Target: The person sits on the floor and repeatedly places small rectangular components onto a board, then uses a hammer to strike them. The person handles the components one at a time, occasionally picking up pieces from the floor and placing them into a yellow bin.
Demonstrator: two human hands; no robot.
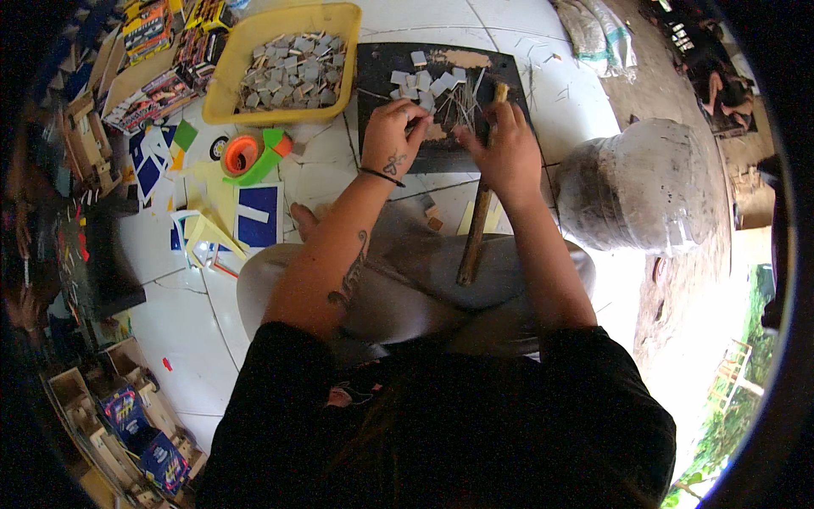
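My left hand (392, 136) rests on a dark flat board (441, 157) on the white tiled floor, its fingers pinched at small grey square pieces (421, 85) and thin splinters lying there. My right hand (507, 153) is closed around a long brown stick (476, 229), which runs from the board down toward my lap. The stick's top end (500, 89) pokes out above my fingers. Whether the left fingers hold a piece is hidden.
A yellow tray (222, 85) full of several grey squares sits at the upper left. Orange tape roll (241, 154), green and blue paper scraps (257, 214), colourful boxes (153, 93) and small wooden models (93, 424) lie left. A big grey sack-like jar (640, 187) stands right.
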